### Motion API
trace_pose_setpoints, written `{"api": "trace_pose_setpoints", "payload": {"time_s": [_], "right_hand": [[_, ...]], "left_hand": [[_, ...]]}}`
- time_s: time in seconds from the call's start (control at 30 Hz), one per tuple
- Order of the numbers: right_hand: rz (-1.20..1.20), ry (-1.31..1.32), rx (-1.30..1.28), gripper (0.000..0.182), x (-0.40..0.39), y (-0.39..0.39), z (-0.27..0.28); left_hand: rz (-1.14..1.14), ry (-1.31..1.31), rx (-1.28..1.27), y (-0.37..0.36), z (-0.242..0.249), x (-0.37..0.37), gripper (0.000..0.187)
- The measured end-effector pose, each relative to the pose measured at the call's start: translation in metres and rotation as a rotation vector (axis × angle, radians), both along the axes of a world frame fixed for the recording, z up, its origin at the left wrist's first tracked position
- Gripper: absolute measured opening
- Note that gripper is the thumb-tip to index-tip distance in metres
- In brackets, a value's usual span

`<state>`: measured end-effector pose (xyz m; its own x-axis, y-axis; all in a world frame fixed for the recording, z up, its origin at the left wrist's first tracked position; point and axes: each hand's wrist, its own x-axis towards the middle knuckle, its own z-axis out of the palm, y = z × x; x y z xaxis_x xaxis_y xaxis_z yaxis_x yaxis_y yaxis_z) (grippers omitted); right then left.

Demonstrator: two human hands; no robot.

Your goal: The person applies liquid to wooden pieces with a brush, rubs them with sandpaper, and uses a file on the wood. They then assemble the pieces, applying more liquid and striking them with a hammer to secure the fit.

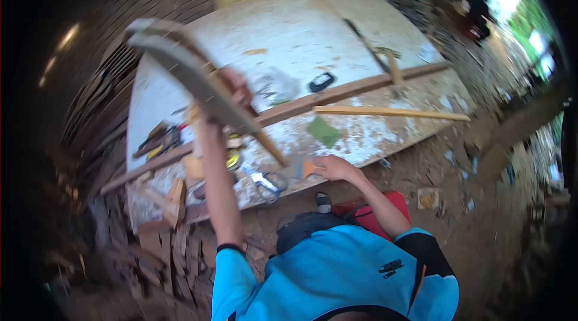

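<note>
My left hand (238,86) is raised over the left part of the workbench, its fingers wrapped round a curved wooden frame piece (192,77). That piece slants from upper left down to the right, blurred by motion, and hides part of the hand. At the bench's front edge my right hand (338,169) grips a putty knife (308,168) by its orange handle, its flat blade pointing left. Just left of the blade lies a pair of scissors (266,181). A green sheet (324,131), perhaps sandpaper, lies beyond my right hand.
A long brown wooden bar (361,88) crosses the dusty workbench (289,26). A thin wooden strip (391,113), a hammer (394,68), a black oval object (321,82) and a plastic bag (276,84) lie around it. Wood scraps (174,261) cover the floor at left. A person (478,17) sits far right.
</note>
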<state>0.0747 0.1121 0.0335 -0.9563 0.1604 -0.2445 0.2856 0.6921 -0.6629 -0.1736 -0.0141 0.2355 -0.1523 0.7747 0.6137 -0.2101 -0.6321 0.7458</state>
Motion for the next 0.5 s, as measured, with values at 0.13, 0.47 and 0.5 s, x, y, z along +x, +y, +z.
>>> {"api": "trace_pose_setpoints", "payload": {"time_s": [0.13,0.47,0.5], "right_hand": [[-0.232,-0.063,0.155,0.041,0.044,0.029,0.035],[-0.640,0.250,0.357,0.033,0.075,0.117,-0.031],[-0.722,0.353,0.395,0.034,0.080,0.132,-0.035]], "left_hand": [[0.219,0.130,-0.021,-0.012,-0.028,0.005,0.019],[0.468,0.070,-0.054,-0.013,-0.022,0.025,0.049],[0.423,0.048,-0.085,-0.016,-0.020,0.029,0.050]]}}
